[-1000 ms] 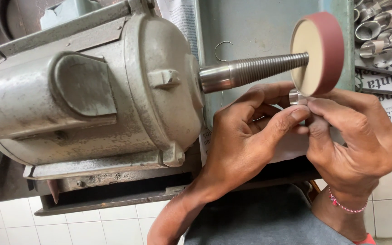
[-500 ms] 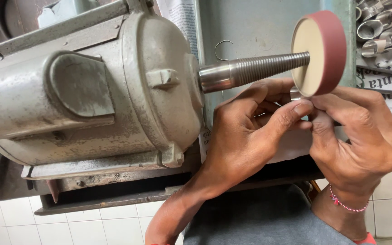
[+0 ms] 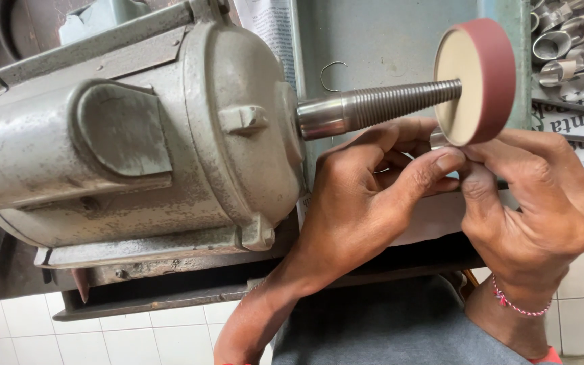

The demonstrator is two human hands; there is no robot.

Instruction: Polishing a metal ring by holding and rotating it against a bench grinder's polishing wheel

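Landmark: the grey motor housing [image 3: 136, 142] is filling the left half of the view, and every place below is being given from it.
Spindle: a threaded steel spindle [image 3: 380, 108] is sticking out of the motor housing toward the right.
Wheel: a round wheel [image 3: 476, 81] with a pale face and a red rim is sitting on the far end of the spindle, well right of the motor housing.
Workpiece: a small metal piece [image 3: 439, 139] is being held just under the wheel's lower edge, right of the motor housing; whether it is touching the wheel cannot be told.
Left hand: the left hand [image 3: 366, 196] is pinching the small metal piece, thumb tip pressing in from below, fingers curled under the spindle.
Right hand: the right hand [image 3: 535, 203] is pinching the same piece from the far side, fingertips meeting the left thumb, a pink bead bracelet [image 3: 518, 305] circling its wrist.
Background: shiny metal rings [image 3: 569, 40] are lying in a heap on newspaper, beyond the wheel from the motor housing.
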